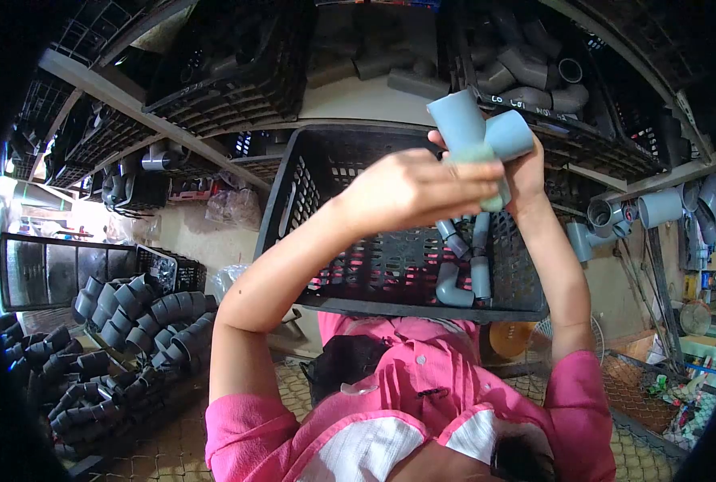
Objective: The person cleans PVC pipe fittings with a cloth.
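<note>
My right hand (528, 173) grips a grey Y-shaped plastic pipe fitting (458, 120) from its right side, above a black plastic crate (406, 308). Wrapped in my left hand (418, 189) is a pale green sponge (494, 199), pressed against the lower part of the fitting. The fitting's lower end is hidden behind the sponge and fingers. Down in the crate lie a grey elbow fitting (452, 291) and several other small grey fittings, such as a short coupling (481, 277).
Black crates (229, 104) of grey fittings fill the shelves ahead, with another crate (615, 136) at upper right. A large pile of grey fittings (145, 321) lies on the floor at left. Several larger fittings (661, 207) hang at right, near a wire fan guard (567, 341).
</note>
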`<act>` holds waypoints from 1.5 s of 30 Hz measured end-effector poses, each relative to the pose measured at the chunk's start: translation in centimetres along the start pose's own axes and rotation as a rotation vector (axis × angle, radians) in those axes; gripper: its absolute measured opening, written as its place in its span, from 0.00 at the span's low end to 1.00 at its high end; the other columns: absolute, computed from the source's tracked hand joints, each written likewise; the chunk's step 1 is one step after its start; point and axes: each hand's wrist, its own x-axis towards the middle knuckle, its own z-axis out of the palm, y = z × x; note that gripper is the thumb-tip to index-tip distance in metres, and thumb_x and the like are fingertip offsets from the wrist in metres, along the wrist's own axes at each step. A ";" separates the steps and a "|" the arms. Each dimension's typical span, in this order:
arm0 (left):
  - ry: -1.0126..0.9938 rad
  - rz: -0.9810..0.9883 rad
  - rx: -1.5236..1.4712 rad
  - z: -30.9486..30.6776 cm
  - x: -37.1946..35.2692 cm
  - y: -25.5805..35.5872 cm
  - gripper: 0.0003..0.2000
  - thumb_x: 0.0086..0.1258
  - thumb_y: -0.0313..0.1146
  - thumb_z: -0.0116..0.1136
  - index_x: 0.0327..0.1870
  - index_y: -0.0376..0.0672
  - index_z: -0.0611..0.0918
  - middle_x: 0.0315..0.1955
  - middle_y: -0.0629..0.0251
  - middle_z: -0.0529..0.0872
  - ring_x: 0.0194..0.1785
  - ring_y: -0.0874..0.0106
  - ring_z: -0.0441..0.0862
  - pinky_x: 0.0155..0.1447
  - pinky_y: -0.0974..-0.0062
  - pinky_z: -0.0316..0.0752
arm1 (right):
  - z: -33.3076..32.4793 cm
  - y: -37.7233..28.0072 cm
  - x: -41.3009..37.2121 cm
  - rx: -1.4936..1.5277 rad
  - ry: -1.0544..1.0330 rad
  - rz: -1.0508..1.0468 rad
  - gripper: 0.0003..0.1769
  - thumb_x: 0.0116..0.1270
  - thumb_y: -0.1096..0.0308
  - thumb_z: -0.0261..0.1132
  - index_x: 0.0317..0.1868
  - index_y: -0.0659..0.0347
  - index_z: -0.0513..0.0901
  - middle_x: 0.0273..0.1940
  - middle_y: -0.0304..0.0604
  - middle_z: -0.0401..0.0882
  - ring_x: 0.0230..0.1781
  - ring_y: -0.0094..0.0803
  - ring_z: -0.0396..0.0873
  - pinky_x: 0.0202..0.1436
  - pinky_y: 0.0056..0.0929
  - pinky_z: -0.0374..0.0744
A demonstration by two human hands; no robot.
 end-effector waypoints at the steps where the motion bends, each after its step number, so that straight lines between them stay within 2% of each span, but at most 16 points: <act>1: -0.027 0.038 -0.024 0.2 0.1 0.3 0.17 0.59 0.33 0.71 0.51 0.47 0.86 0.61 0.69 0.82 0.41 0.71 0.87 0.43 0.74 0.81 | 0.3 -0.1 0.1 0.077 -0.088 0.012 0.36 0.73 0.44 0.42 0.63 0.69 0.72 0.63 0.70 0.70 0.61 0.54 0.77 0.67 0.46 0.75; 2: -0.032 0.032 -0.027 0.2 0.1 0.2 0.17 0.59 0.33 0.70 0.51 0.47 0.86 0.61 0.69 0.82 0.42 0.71 0.87 0.44 0.74 0.81 | 0.8 -0.1 0.1 0.155 -0.174 0.024 0.39 0.72 0.42 0.43 0.65 0.70 0.70 0.65 0.76 0.65 0.62 0.58 0.76 0.68 0.47 0.74; 3: -0.038 0.026 -0.030 0.0 0.1 0.0 0.17 0.59 0.33 0.70 0.51 0.48 0.86 0.61 0.69 0.83 0.43 0.71 0.87 0.44 0.73 0.81 | 2.4 -0.2 -0.1 0.000 -0.018 0.012 0.32 0.77 0.47 0.40 0.59 0.67 0.77 0.57 0.56 0.80 0.59 0.45 0.79 0.63 0.44 0.78; 7: 0.062 -0.187 0.077 -1.6 0.1 -0.5 0.18 0.61 0.31 0.69 0.54 0.51 0.86 0.61 0.67 0.82 0.48 0.70 0.87 0.48 0.75 0.82 | -2.7 0.4 -0.3 -0.057 0.036 -0.177 0.28 0.78 0.51 0.42 0.58 0.64 0.78 0.54 0.46 0.83 0.54 0.36 0.81 0.60 0.41 0.78; 9: 0.191 -0.245 0.083 -1.5 0.0 -1.3 0.19 0.61 0.30 0.69 0.55 0.50 0.85 0.62 0.66 0.81 0.53 0.68 0.86 0.44 0.75 0.81 | -3.3 0.5 -0.1 -0.032 -0.017 -0.197 0.29 0.78 0.50 0.42 0.60 0.65 0.77 0.55 0.47 0.82 0.55 0.37 0.81 0.62 0.41 0.77; 12: 0.012 -0.105 0.053 -1.1 -0.1 -0.4 0.19 0.60 0.30 0.70 0.55 0.49 0.85 0.61 0.66 0.82 0.49 0.68 0.87 0.42 0.75 0.81 | -0.8 0.2 -0.1 -0.028 0.011 -0.086 0.31 0.77 0.49 0.42 0.63 0.67 0.75 0.57 0.50 0.81 0.57 0.39 0.80 0.64 0.42 0.76; 16: -0.083 0.085 0.124 0.5 -0.1 0.7 0.16 0.58 0.31 0.66 0.49 0.49 0.85 0.60 0.72 0.83 0.33 0.76 0.84 0.37 0.77 0.79 | 0.4 0.0 0.3 -0.089 0.097 -0.037 0.34 0.76 0.49 0.41 0.67 0.69 0.71 0.59 0.52 0.79 0.59 0.41 0.79 0.67 0.44 0.74; 18: -0.155 0.092 0.259 -0.8 0.0 0.4 0.18 0.57 0.30 0.69 0.51 0.47 0.85 0.62 0.67 0.82 0.41 0.74 0.86 0.39 0.76 0.80 | -1.5 0.0 0.5 -0.010 0.041 -0.065 0.33 0.76 0.50 0.41 0.67 0.68 0.71 0.59 0.51 0.79 0.59 0.40 0.79 0.66 0.43 0.75; 21: 0.053 -0.086 0.193 -1.3 -0.2 -0.8 0.23 0.55 0.29 0.72 0.55 0.48 0.84 0.66 0.49 0.75 0.49 0.61 0.86 0.46 0.71 0.83 | -0.9 -0.3 0.4 0.039 -0.082 -0.078 0.30 0.77 0.52 0.41 0.65 0.65 0.73 0.57 0.49 0.80 0.57 0.37 0.79 0.63 0.39 0.77; 24: 0.084 -0.134 0.182 -1.2 -0.1 -0.8 0.24 0.55 0.28 0.73 0.56 0.47 0.83 0.66 0.49 0.75 0.47 0.58 0.87 0.47 0.67 0.84 | 1.4 0.3 0.5 -0.381 0.465 -0.063 0.27 0.78 0.54 0.41 0.62 0.63 0.76 0.55 0.48 0.81 0.54 0.36 0.80 0.61 0.38 0.77; 28: -0.042 -0.025 0.187 -1.2 -0.1 0.1 0.24 0.53 0.28 0.72 0.55 0.48 0.83 0.65 0.52 0.77 0.31 0.67 0.85 0.38 0.73 0.84 | -1.1 0.3 0.5 -0.249 0.359 -0.026 0.17 0.75 0.58 0.53 0.55 0.58 0.78 0.50 0.42 0.82 0.52 0.32 0.81 0.56 0.35 0.80; 29: -0.042 0.018 0.207 -1.2 0.0 0.1 0.25 0.52 0.28 0.72 0.55 0.49 0.84 0.65 0.52 0.77 0.31 0.68 0.85 0.38 0.73 0.83 | -3.1 -0.1 0.7 -0.191 0.175 0.020 0.14 0.73 0.62 0.58 0.55 0.55 0.78 0.49 0.39 0.82 0.51 0.29 0.81 0.54 0.32 0.81; 32: -0.093 0.072 0.383 -2.7 0.4 -0.1 0.25 0.52 0.29 0.71 0.56 0.54 0.84 0.66 0.53 0.77 0.32 0.68 0.86 0.39 0.72 0.84 | -1.4 -0.2 0.3 -0.228 0.172 0.020 0.14 0.71 0.64 0.61 0.56 0.53 0.77 0.48 0.38 0.81 0.50 0.27 0.81 0.53 0.28 0.82; 34: 0.094 -0.084 0.255 -2.9 0.1 -1.1 0.27 0.51 0.27 0.72 0.56 0.54 0.84 0.66 0.50 0.75 0.38 0.65 0.88 0.41 0.70 0.85 | -1.8 0.2 0.3 -0.284 0.101 -0.003 0.20 0.71 0.60 0.63 0.60 0.54 0.76 0.53 0.37 0.81 0.51 0.26 0.82 0.56 0.29 0.83; 40: 0.073 -0.030 0.155 -1.6 0.1 0.1 0.27 0.50 0.31 0.75 0.56 0.52 0.84 0.66 0.51 0.76 0.32 0.68 0.84 0.38 0.74 0.82 | -0.7 0.6 0.4 -0.601 0.079 -0.001 0.34 0.68 0.53 0.67 0.70 0.56 0.70 0.60 0.44 0.79 0.56 0.33 0.81 0.61 0.35 0.82; 45: -0.070 0.134 0.125 -0.8 0.7 2.0 0.26 0.53 0.35 0.73 0.57 0.56 0.83 0.66 0.56 0.77 0.30 0.70 0.82 0.37 0.76 0.82 | -1.5 -1.3 0.1 -0.205 0.000 0.171 0.39 0.62 0.49 0.71 0.68 0.59 0.70 0.57 0.50 0.81 0.51 0.37 0.84 0.54 0.39 0.86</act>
